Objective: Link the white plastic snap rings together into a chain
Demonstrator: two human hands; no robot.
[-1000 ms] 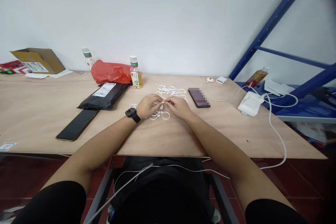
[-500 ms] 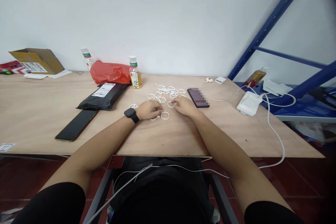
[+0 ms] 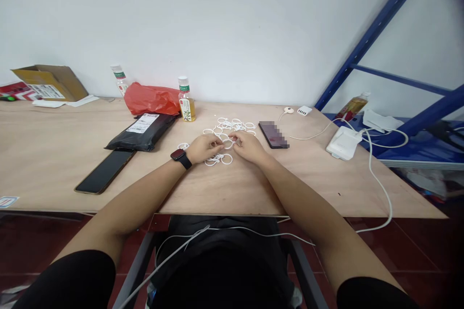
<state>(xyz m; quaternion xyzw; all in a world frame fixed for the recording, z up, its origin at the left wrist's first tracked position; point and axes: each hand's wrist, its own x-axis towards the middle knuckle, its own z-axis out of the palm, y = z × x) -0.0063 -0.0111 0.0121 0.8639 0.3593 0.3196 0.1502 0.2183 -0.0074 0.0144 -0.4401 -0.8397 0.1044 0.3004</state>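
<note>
Between my two hands, just above the wooden table, is a white plastic ring [image 3: 228, 144]. My right hand [image 3: 251, 147] pinches its right side with thumb and fingers. The fingertips of my left hand [image 3: 203, 148], which wears a black watch, are closed at the ring's left edge. Near my left hand, a linked cluster of white rings [image 3: 210, 163] lies on the table, with a ring [image 3: 227, 159] at its right end. Beyond my fingers is a loose pile of several more white rings [image 3: 236, 124]. Another small group of rings [image 3: 183, 146] shows left of my left hand, partly hidden.
A phone [image 3: 273, 135] lies right of the pile, another phone [image 3: 105, 172] at the left beside a black parcel [image 3: 145, 133]. Behind stand a red bag [image 3: 152, 99] and a drink bottle [image 3: 186, 101]. A white device with cables [image 3: 342, 143] sits at the right edge.
My right hand has moved left with the ring, bringing it against my left fingertips. My left hand has lifted slightly off the near cluster, which now shows more fully.
</note>
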